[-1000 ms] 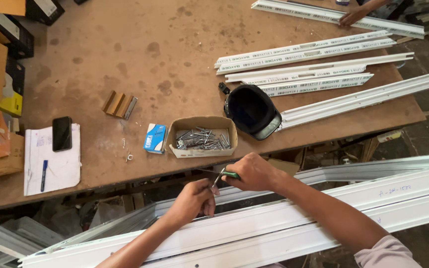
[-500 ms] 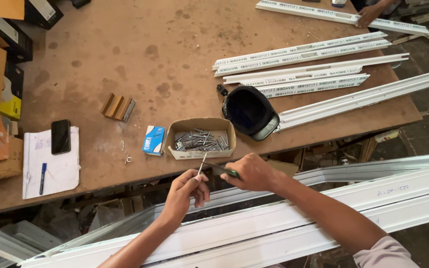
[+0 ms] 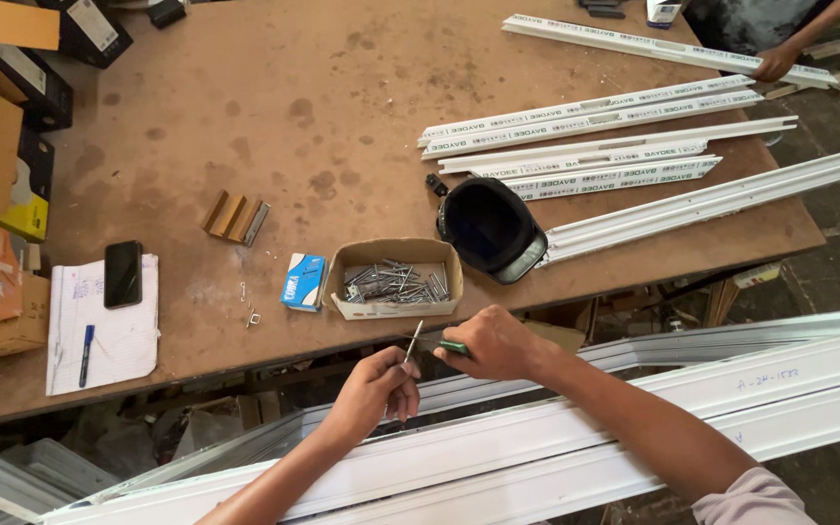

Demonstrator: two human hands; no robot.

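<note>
Left hand [image 3: 373,389] slid nearer table edge [image 3: 245,362], fingers pinching screw [image 3: 412,342]; right hand [image 3: 496,342] clamped on screwdriver [image 3: 453,346].

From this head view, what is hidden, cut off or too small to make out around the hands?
- Green-handled tool: the right hand covers most of the handle; kind unclear.
- Thin metal piece in the left hand: too small to tell what it is.
- Fasteners in the cardboard box: too small to tell type.
- White frame profile: ends cut off by the picture edges.

Brown table [image 3: 245,126], white profiles [image 3: 595,107], black cap [image 3: 488,228], small blue box [image 3: 302,282].
</note>
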